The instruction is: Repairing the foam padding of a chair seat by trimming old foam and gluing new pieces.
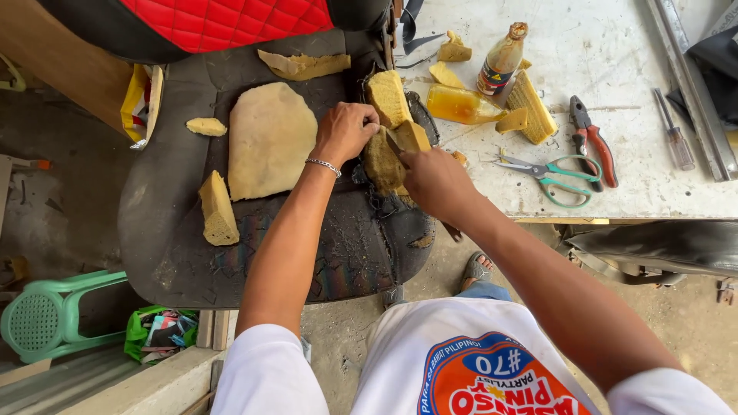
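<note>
A worn black seat cushion [192, 230] lies in front of me with yellow foam pieces on it. My left hand [344, 129] is closed with its fingers pressed on a yellow foam block [388, 96] at the cushion's right edge. My right hand [434, 183] grips a thin tool whose tip meets a smaller foam piece [413, 136] above a rounded foam lump [382, 165]. The tool's handle is hidden inside my fist.
A large flat foam patch [270, 138] and a foam wedge [217, 209] sit on the cushion. On the white table [653, 192] lie scissors [555, 175], red pliers [593, 140], a screwdriver [675, 142], two bottles [503, 58] and foam scraps. A green plastic stool [46, 311] stands at lower left.
</note>
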